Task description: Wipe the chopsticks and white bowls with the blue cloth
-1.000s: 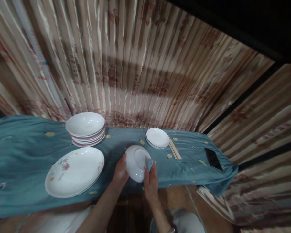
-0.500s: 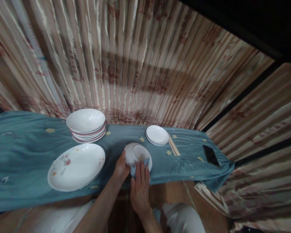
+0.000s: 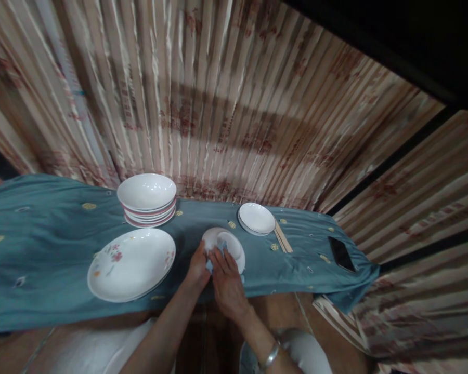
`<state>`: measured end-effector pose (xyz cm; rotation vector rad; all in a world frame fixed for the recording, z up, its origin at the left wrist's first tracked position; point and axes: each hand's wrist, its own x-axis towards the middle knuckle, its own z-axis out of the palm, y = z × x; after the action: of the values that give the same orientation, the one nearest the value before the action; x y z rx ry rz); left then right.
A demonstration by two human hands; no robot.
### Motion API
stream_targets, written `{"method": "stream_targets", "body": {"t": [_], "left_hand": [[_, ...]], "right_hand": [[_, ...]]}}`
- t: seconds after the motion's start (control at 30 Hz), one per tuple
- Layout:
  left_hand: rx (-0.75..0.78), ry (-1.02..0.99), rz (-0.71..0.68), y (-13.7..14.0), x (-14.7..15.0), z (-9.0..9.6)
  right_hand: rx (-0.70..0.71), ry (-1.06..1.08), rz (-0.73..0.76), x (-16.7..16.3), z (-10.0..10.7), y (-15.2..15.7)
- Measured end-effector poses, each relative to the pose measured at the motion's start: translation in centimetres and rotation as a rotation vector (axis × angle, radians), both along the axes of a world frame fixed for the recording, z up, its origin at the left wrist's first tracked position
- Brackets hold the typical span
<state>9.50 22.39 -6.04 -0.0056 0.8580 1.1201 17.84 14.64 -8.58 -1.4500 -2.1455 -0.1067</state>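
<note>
Near the table's front edge is a small white plate (image 3: pixel 237 252), its underside with a round foot ring facing up. My left hand (image 3: pixel 198 266) is closed on the plate's left rim. On the underside, my right hand (image 3: pixel 226 280) presses a light blue cloth (image 3: pixel 223 244), fingers stretched over it; the hand partly hides the cloth. To the left lie large oval plates (image 3: pixel 132 267) with a flower pattern, one on another. Behind them stands a stack of white bowls (image 3: pixel 147 192) with red bands.
Small white plates (image 3: pixel 256 218) are stacked at the back right, beside wooden chopsticks (image 3: pixel 283 238). A black phone (image 3: pixel 341 253) lies near the right end of the teal tablecloth (image 3: pixel 296 270). A patterned curtain (image 3: pixel 218 104) hangs behind the table.
My right hand has slid the cloth leftward and up across the plate's underside, towards my left hand. My left hand keeps its hold on the rim. The view has shifted slightly.
</note>
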Motion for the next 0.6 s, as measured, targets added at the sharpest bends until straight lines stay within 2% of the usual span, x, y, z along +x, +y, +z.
{"method": "stream_targets", "body": {"t": [0.23, 0.6], "left_hand": [[0.109, 0.045, 0.047, -0.1, -0.3, 0.1], [0.377, 0.082, 0.106, 0.5, -0.4, -1.3]], "right_hand": [[-0.023, -0.042, 0.129, -0.1, 2.2, 3.1], [-0.012, -0.029, 0.079, -0.6, 4.8, 6.6]]}}
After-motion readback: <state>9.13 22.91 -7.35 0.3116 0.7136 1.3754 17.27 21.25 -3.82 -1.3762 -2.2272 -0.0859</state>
